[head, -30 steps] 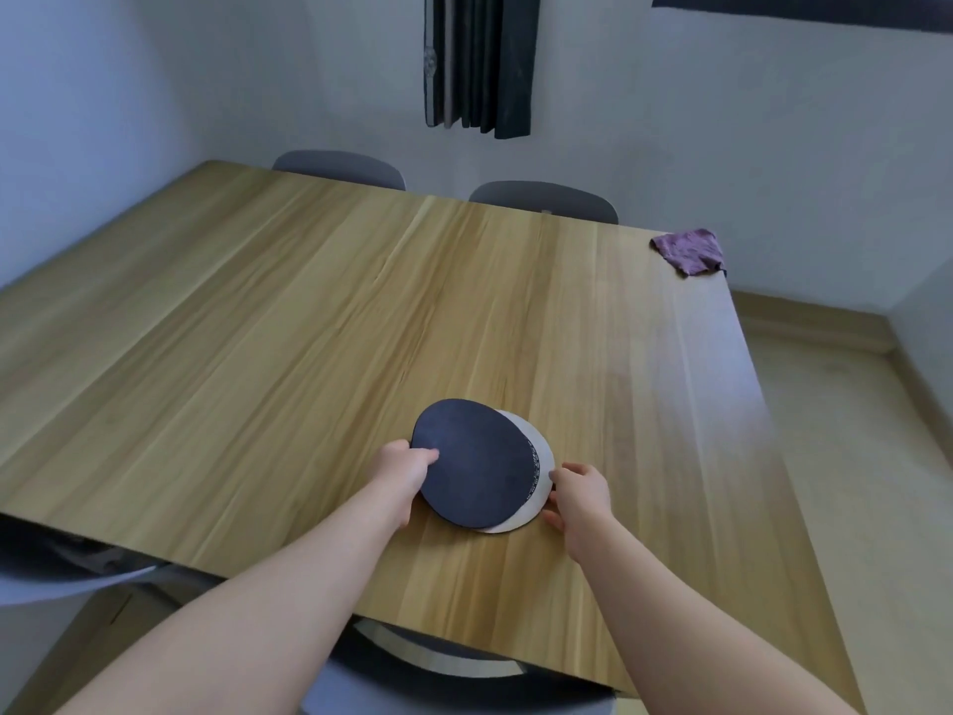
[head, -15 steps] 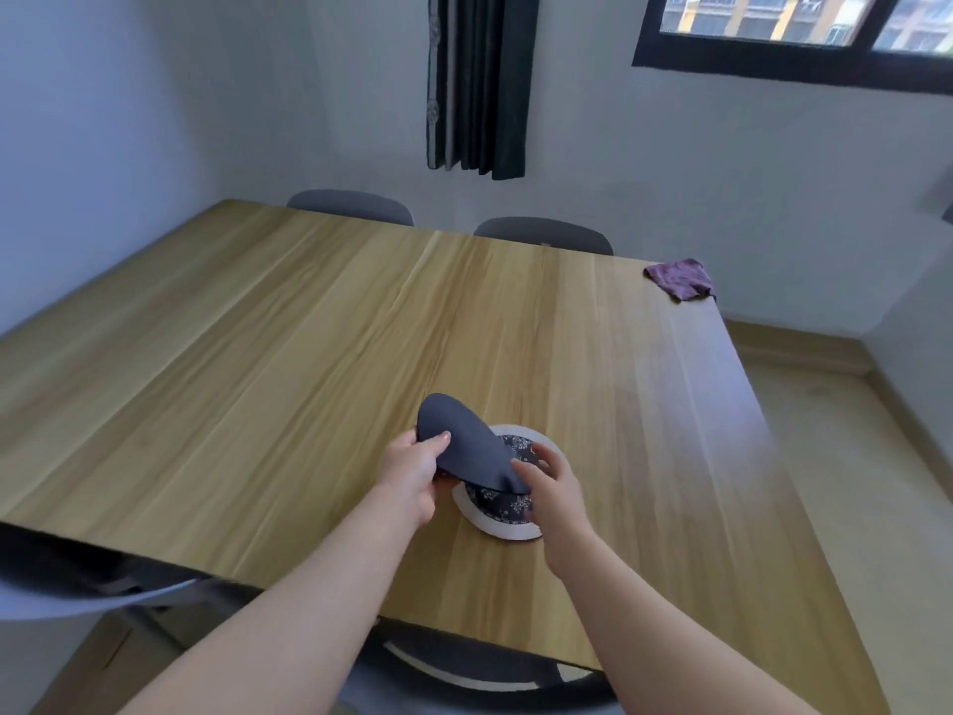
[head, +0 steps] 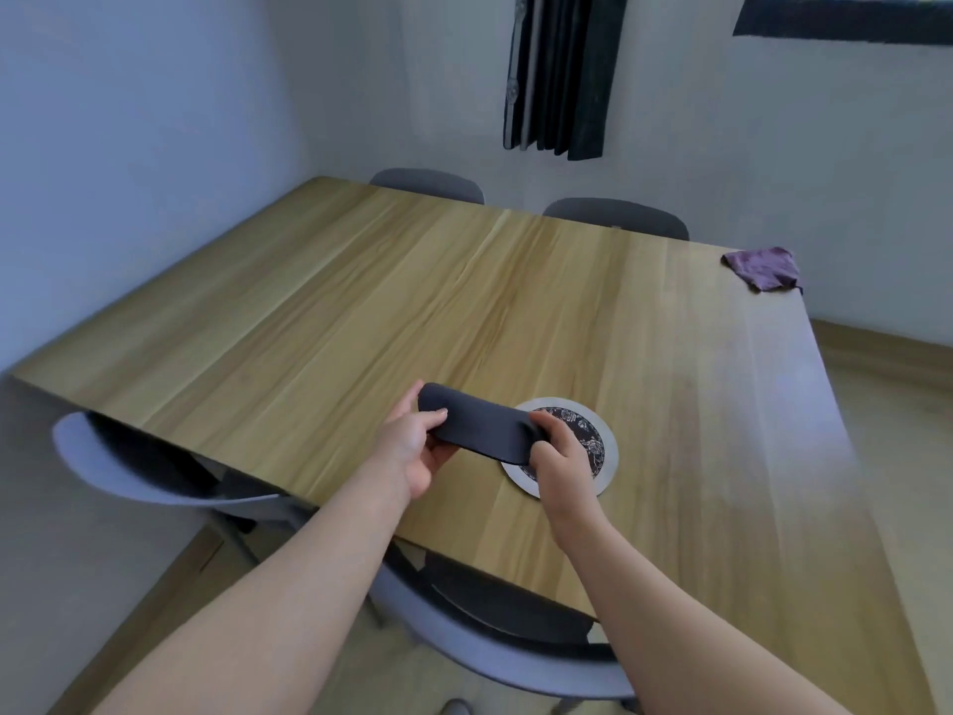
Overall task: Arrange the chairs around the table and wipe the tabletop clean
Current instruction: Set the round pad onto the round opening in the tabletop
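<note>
Both my hands hold a dark round mat [head: 479, 424] lifted off the wooden table [head: 361, 312] and bent into a curve. My left hand [head: 412, 443] grips its left edge, my right hand [head: 559, 456] its right edge. Under it a second round mat [head: 593, 446] with a white rim and dark flowered middle lies flat on the table. A purple cloth [head: 763, 268] lies crumpled at the far right corner. Two grey chairs [head: 428, 184] [head: 616, 216] are pushed in at the far side. Two more chairs [head: 154, 472] [head: 495, 642] stand at the near side.
The table's left side runs along a pale wall. A dark curtain [head: 562, 74] hangs on the back wall beside a window frame [head: 845, 23]. Bare floor [head: 897, 415] lies to the right of the table.
The dark mat went from lying flat on the patterned mat to being lifted and curled between both hands, moving left. The view has shifted, showing the near chairs.
</note>
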Motion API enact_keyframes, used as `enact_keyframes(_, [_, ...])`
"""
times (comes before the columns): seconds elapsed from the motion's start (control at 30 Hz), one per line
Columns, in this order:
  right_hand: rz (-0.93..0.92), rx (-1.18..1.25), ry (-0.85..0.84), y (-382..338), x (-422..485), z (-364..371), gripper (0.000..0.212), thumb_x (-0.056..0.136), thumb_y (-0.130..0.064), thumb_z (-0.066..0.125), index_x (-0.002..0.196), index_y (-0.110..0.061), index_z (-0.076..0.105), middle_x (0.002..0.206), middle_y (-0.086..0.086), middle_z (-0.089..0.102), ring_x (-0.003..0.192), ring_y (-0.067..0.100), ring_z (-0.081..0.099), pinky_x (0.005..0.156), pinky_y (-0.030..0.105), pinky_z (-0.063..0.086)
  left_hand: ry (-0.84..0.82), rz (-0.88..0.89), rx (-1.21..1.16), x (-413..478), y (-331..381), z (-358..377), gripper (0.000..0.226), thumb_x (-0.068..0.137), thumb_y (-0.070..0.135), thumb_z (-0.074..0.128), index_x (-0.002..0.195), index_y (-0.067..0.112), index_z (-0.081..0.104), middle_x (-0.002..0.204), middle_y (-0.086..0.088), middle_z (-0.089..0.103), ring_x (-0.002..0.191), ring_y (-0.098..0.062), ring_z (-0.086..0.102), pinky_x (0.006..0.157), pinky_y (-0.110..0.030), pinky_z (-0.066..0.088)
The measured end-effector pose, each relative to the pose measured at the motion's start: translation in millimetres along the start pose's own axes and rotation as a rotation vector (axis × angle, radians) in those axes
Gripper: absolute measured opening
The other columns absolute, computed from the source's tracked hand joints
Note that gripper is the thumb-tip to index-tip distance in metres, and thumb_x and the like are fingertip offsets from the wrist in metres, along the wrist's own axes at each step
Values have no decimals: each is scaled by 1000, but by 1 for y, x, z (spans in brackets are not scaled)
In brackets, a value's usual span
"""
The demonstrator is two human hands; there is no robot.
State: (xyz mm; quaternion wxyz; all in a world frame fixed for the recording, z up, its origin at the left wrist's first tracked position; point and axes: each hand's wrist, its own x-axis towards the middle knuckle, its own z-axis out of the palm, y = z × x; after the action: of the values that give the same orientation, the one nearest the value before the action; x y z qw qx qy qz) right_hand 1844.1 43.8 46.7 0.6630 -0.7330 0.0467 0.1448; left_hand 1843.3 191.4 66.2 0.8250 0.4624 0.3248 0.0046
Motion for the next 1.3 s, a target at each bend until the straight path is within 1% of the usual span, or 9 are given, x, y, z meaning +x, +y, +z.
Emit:
enact_keyframes(0.1, [-27,11,-59,3,-9,8,56,58,-19,44,114,-26,48,132,-9,45,107,9,48,79,17,38,68,16,-8,-3,2,-10,59,94,-6,41,147,18,30,135,-13,52,89,-23,59,59,-26,50])
enact_keyframes(0.2, [-87,-150,-201,-2,-15,27,67,60,-17,48,127,-18,40,144,-10,32,97,3,48,68,10,40,129,53,-71,-6,13,-29,60,94,-6,39,146,22,30,127,-11,53,78,-19,59,56,-27,50])
enact_keyframes(0.33, [-199,-492,-280,-5,-13,60,58,84,5,43,138,-15,33,156,-8,16,133,12,36,84,14,32,196,79,-40,-1,38,-68,52,91,-6,39,137,17,44,107,-7,59,83,-21,58,58,-28,47])
enact_keyframes(0.47, [-179,-477,-101,-12,-1,109,47,90,4,34,130,-16,48,143,-1,44,117,19,49,83,21,35,181,147,-28,10,69,-111,39,89,-5,40,123,7,55,88,-5,61,75,-17,59,63,-26,47])
enact_keyframes(0.7, [-176,-346,44,-39,24,239,28,99,-12,39,123,-12,54,106,3,59,90,18,53,75,28,42,121,251,266,36,141,-223,45,89,-11,30,113,11,61,105,-4,62,98,-14,54,91,-31,41])
enact_keyframes(0.93, [-149,-260,46,-54,36,329,28,97,-6,38,118,-14,56,100,-2,55,90,17,52,76,27,40,309,440,524,64,183,-290,20,92,5,54,84,21,62,90,4,63,87,-9,57,73,-17,44])
enact_keyframes(1.13, [-129,-374,83,-58,75,352,32,96,-6,36,115,-15,59,113,-3,47,110,19,45,93,30,38,249,339,542,104,204,-297,12,94,18,53,83,23,54,90,-1,59,90,-18,54,78,-30,42])
enact_keyframes(1.2, [-96,-390,86,-61,96,356,29,98,-16,37,120,-19,55,106,-1,55,101,24,54,82,37,47,255,302,555,120,213,-295,12,96,19,50,85,23,51,94,-4,59,90,-22,55,82,-36,47])
enact_keyframes(1.3, [4,-289,73,-68,124,363,31,97,-22,46,128,-18,50,101,-1,58,87,18,59,67,28,44,330,279,522,142,224,-290,4,96,18,48,94,19,51,99,-8,60,83,-23,59,73,-39,51])
